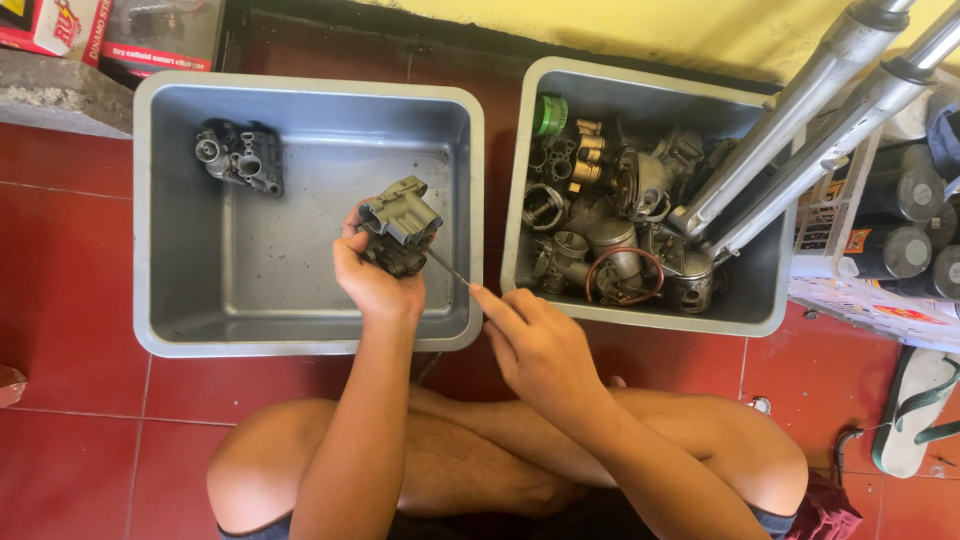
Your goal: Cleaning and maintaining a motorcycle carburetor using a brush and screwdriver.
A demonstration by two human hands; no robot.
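My left hand (372, 283) grips a grey metal carburetor (399, 226) and holds it up over the right side of the left grey tub (160, 215). My right hand (535, 338) pinches a thin metal rod (448, 267), a slim tool whose tip touches the carburetor's lower right side. A second carburetor body (240, 156) lies in the far left corner of that tub. My crossed bare legs (500, 455) fill the bottom of the view.
A second grey tub (640, 318) to the right holds several metal engine parts, a green cap and a reddish ring. Two chrome fork tubes (800, 130) lean across it. Spray cans (890, 250) lie in a box at far right. A sandal (915, 410) rests on the red tiled floor.
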